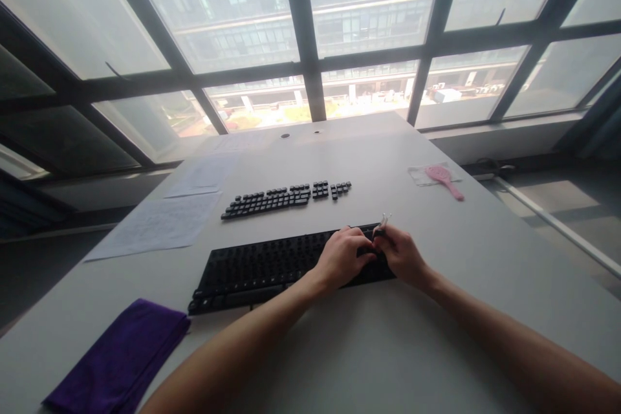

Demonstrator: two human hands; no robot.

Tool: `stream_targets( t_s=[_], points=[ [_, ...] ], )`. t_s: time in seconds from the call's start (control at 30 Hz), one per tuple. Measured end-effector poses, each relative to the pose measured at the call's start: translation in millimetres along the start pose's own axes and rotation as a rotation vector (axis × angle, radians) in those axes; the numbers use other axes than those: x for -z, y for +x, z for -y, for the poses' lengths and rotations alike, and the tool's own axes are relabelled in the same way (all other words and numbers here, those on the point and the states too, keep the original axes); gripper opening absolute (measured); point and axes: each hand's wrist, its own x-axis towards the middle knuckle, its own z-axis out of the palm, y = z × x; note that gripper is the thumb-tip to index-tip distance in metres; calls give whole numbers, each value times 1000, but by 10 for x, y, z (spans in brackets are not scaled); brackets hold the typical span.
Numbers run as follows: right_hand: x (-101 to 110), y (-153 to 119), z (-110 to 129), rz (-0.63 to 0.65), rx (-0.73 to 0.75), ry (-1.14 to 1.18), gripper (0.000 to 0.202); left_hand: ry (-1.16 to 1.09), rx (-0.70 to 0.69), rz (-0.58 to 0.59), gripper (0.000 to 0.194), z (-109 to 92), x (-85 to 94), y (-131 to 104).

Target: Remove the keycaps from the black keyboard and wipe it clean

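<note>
A black keyboard [262, 268] lies in front of me, most of its keycaps off on the left and middle. Over its right end, my right hand [400, 252] is closed around a small keycap puller [383, 222], whose thin wire prongs point up. My left hand [342, 252] meets it there, fingers bent and thumb tip close to the right fingertips. Whatever the left fingers pinch is hidden. Behind the keyboard, loose black keycaps [272, 199] are laid out in rows like a keyboard's layout, with smaller groups of keycaps [321, 190] to their right.
A folded purple cloth [119, 359] lies at the table's front left. Printed paper sheets [160, 223] are along the left edge. At the right, a pink hairbrush [442, 178] rests on a clear bag [420, 175]. Large windows stand beyond the white table [490, 259].
</note>
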Motion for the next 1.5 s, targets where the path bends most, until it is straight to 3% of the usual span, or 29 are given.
stream_targets(
  t_s=[0.27,0.37,0.53,0.7,0.87,1.0,1.1,1.23,1.37,1.5],
  points=[
    [-50,-24,13,-119,-96,160,14,-124,-25,-65,9,-45,-24,-26],
    [-35,-10,27,-131,-21,63,13,-180,-9,-87,8,-56,-2,-25],
    [-3,14,45,-30,161,-140,14,-228,7,-126,11,-53,4,-33],
    [-14,-7,75,-96,28,-151,12,-199,-37,-180,19,-48,-1,-56],
    [-30,0,106,-158,-84,-4,16,-60,-213,-88,14,-108,13,-69],
    [-46,16,107,-206,-113,49,19,-49,-164,-134,12,-132,115,-40],
    [-61,22,102,-234,-113,80,21,-49,-67,-214,11,9,265,132],
    [-70,24,90,-207,-108,91,23,146,4,-252,6,418,398,543],
    [-70,19,78,-183,-100,89,24,349,-4,-155,7,787,363,846],
    [-71,17,75,-191,-100,85,24,445,-31,-94,7,964,297,918]
  ],
)
